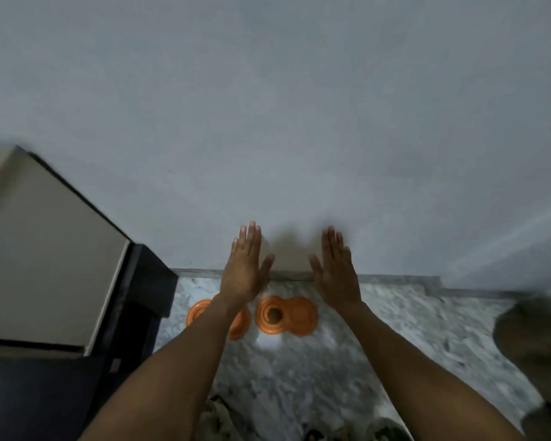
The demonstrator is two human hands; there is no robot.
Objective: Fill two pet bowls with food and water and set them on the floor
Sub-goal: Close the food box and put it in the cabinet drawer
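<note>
Grey wall (pixel 268 106) above a beige cabinet (pixel 45 265).

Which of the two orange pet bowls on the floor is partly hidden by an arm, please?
The left orange bowl, beside the dark cabinet, is crossed by the left forearm. The right orange bowl lies between both arms in full view, with something brown in its left cup.

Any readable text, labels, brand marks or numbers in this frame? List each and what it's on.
None readable.
Two orange plastic pet bowls on the marbled grey floor: no print or moulded lettering visible; the left one is partly hidden by an arm.
Beige cabinet top with dark front: no label visible, motion-blurred.
Plain grey wall: no signs.
Left hand and right hand: open, empty, nothing written.
</note>
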